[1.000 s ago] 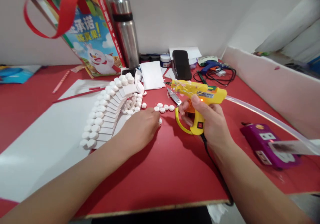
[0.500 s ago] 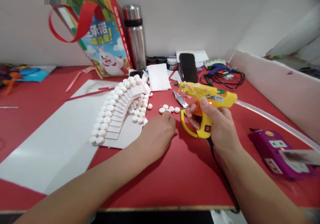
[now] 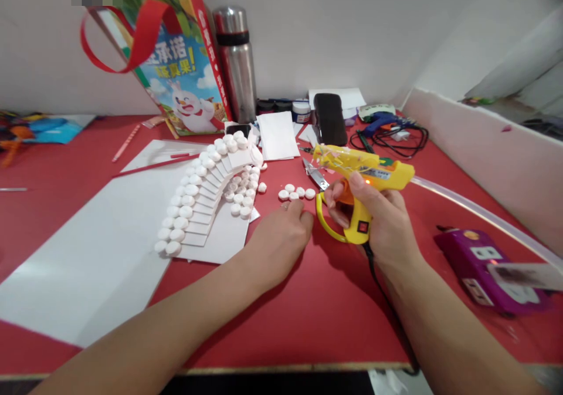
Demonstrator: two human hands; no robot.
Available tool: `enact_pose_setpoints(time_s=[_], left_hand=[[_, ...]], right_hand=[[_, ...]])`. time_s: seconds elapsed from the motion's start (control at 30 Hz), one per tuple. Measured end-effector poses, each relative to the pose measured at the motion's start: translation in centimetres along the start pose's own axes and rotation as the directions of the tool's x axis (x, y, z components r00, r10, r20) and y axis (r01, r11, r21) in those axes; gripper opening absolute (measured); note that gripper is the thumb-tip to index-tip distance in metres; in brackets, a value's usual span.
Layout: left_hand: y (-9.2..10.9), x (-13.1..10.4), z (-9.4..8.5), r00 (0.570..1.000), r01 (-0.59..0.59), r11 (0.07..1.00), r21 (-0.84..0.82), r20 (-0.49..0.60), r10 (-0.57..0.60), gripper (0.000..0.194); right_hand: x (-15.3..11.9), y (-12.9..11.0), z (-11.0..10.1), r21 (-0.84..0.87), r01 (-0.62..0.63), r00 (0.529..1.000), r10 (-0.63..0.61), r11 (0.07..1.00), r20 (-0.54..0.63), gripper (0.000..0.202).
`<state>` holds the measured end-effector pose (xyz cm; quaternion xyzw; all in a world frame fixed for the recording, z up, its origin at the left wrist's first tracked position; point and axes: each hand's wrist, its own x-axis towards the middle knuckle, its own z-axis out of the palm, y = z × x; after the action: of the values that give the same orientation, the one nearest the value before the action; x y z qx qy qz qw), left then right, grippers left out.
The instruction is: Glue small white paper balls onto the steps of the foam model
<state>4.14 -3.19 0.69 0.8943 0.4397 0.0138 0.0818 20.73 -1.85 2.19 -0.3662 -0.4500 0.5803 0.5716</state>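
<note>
My right hand [image 3: 382, 213] is wrapped round the handle of a yellow hot glue gun [image 3: 345, 159], its nozzle pointing left and a clear glue stick [image 3: 466, 219] trailing from its back. My left hand [image 3: 284, 236] rests low over the table with its fingers curled; what they hold, if anything, is hidden. Just beyond its fingertips lie several loose white round pieces [image 3: 300, 192]. To the left stands a curved white stepped model [image 3: 204, 213], edged with rows of the same white pieces [image 3: 189, 199], with more clustered inside the curve.
A white board [image 3: 88, 254] lies on the red table [image 3: 281, 330] at left. Scissors [image 3: 321, 201] sit partly behind the glue gun. Along the back are a bag [image 3: 176, 66], a steel flask [image 3: 237, 66] and a phone [image 3: 329, 119]. A purple power strip [image 3: 466, 266] lies right.
The view has shifted slightly. My left fingers have drawn back a little from the loose white pieces, showing more of them. My right hand keeps the glue gun in much the same place.
</note>
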Motion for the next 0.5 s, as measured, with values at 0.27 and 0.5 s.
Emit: enact_pose_setpoints(time_s=[0.27,0.5], left_hand=[[-0.6,-2.0,-1.1,0.974,-0.036,0.833,-0.552,-0.206,-0.094,0.019],[-0.3,-2.1,0.3,0.968,-0.040,0.596,-0.802,-0.179,-0.176,0.015]], right_hand=[[-0.2,0.1,0.1,-0.035,-0.014,1.000,0.014,0.999,-0.015,0.032],[-0.1,0.3,0.0,-0.044,-0.008,1.000,0.008,0.999,0.001,0.029]])
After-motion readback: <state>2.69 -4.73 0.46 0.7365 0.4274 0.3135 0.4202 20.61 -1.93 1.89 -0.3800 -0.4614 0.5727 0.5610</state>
